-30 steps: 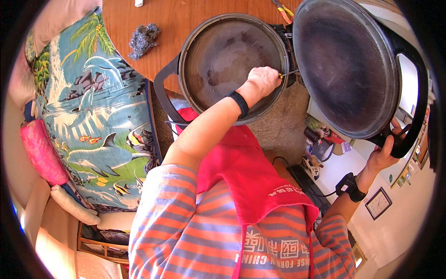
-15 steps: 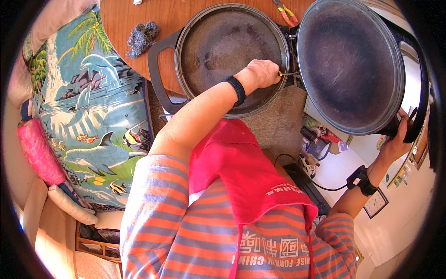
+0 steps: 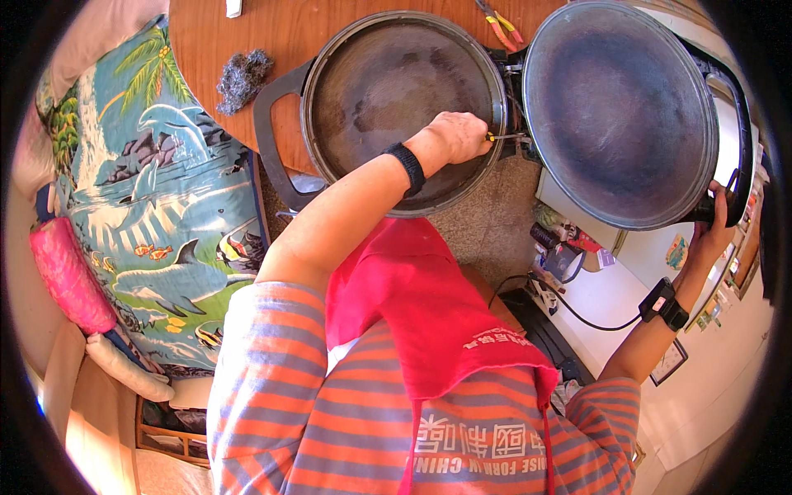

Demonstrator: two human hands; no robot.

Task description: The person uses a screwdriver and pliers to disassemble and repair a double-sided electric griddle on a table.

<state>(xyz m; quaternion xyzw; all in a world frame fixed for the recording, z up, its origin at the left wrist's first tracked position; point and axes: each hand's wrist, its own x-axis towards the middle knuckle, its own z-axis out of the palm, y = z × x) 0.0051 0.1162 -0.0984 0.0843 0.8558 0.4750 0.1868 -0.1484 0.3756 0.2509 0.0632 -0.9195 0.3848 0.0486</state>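
A round dark electric griddle lies opened out, its base pan (image 3: 396, 91) on the table and its round lid (image 3: 619, 115) tilted up to the right. My left hand (image 3: 456, 138), closed, reaches over the pan's near right rim. It grips a thin screwdriver (image 3: 510, 136) with a yellow handle end, whose shaft points at the lower hinge. The fist hides most of its handle, and I cannot tell whether the tip sits in a screw. At the lid's lower right edge, my right hand (image 3: 716, 227) is closed around the lid handle (image 3: 739, 177).
Pliers (image 3: 502, 26) with red and yellow handles lie behind the hinges on the wooden table (image 3: 214, 33). A grey wad of steel wool (image 3: 244, 81) sits left of the pan. A dolphin-patterned cloth (image 3: 181, 214) covers the seat at left. A black cable (image 3: 594, 327) hangs near my right wrist.
The griddle and table have shifted slightly left in view. My right hand and the lid handle sit slightly differently, with the hand still on it. The left hand keeps the screwdriver at the hinge.
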